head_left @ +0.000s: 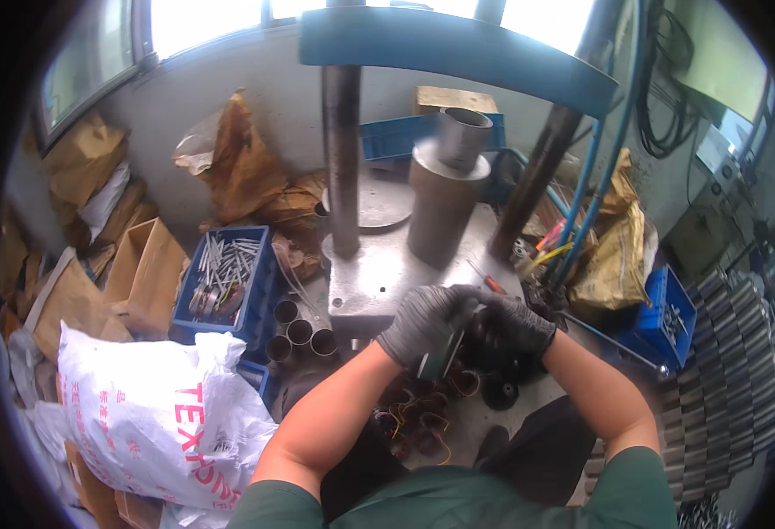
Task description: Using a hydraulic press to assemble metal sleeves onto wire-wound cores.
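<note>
Both my hands wear grey knit gloves and meet just off the front edge of a steel machine table (365, 295). My left hand (421, 323) is closed, with a dark, flat-sided piece (440, 360) showing below its fingers; its kind is not clear. My right hand (524, 324) curls in beside it around something dark that blurs into the glove. Beyond them, a thick steel cylinder (443, 212) stands upright on the table, with a narrower metal sleeve (464, 137) on top. A small tool with a red handle (494, 284) lies near the table's front right corner.
Two steel columns (343, 159) and a blue crossbeam (449, 53) frame the table. Left are a blue bin of metal rods (228, 256), several tube rings (299, 331) and a white sack (149, 406). Stacked metal parts (722, 370) and a blue box (670, 309) fill the right.
</note>
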A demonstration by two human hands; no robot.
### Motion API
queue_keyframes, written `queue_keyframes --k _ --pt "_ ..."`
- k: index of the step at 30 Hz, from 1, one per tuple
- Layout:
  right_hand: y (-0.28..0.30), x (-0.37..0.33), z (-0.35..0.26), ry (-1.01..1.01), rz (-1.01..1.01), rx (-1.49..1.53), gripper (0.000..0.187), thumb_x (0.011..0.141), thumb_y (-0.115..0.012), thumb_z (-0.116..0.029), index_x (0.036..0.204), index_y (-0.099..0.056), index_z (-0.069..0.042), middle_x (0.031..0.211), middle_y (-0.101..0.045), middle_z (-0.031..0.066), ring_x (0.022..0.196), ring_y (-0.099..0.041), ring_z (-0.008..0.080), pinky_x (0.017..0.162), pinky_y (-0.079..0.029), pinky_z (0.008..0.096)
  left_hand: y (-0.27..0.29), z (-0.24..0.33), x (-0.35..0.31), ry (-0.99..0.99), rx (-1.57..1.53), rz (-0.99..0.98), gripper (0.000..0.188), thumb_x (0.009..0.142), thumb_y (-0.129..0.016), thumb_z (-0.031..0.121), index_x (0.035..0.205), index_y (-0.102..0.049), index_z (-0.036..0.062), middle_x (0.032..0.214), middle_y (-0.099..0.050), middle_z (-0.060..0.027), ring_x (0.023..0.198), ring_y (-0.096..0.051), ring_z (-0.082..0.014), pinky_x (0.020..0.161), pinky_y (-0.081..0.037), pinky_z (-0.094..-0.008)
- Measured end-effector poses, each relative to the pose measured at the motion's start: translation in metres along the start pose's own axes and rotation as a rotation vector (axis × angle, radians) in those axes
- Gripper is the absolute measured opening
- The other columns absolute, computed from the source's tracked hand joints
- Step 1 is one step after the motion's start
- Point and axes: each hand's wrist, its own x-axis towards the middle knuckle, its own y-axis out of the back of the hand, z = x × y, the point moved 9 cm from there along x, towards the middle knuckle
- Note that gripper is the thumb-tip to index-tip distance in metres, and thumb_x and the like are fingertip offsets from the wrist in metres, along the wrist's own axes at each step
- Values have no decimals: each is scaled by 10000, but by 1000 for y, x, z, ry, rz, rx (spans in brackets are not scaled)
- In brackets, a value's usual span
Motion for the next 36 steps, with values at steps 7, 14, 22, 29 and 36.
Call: queue_keyframes --k 7,14,22,29,36 --pt "15 -27 46 255 -217 -86 385 1043 -659 -333 1284 -696 -36 1118 -716 26 1009 -655 104 868 -553 286 -94 53 -14 -245 118 -380 376 875 -730 190 1251 -732 173 879 -733 -137 814 -728 -372 691 -573 -473" --pt "105 -20 107 380 -18 -334 334 853 -615 -72 1146 -754 11 857 -768 129 787 -724 195 698 -586 348 -136 58 -6 -267 57 -252 498 898 -664 16 1378 -630 145 1473 -595 -184 1229 -673 -380 962 -593 -422" --pt "311 -72 297 47 637 -232 271 933 -663 -275 879 -764 -29 720 -720 137 567 -674 221 533 -532 395 -158 -16 -31 -96 193 -435 371 952 -645 4 1320 -649 50 1326 -660 -193 1183 -671 -389 1036 -543 -450" --pt "365 -151 550 -122 1193 684 318 984 -607 -281 799 -703 -41 675 -683 96 495 -631 190 432 -452 363 -184 -4 -81 41 178 -747 315 878 -759 88 1190 -725 58 1181 -719 -183 1103 -696 -379 982 -566 -444" --pt "419 -172 661 -112 1601 837 197 954 -594 -194 1031 -680 -34 676 -669 112 470 -624 221 377 -419 376 -200 16 -129 61 174 -1032 336 867 -793 142 1190 -733 72 1103 -721 -183 969 -717 -369 849 -590 -448"
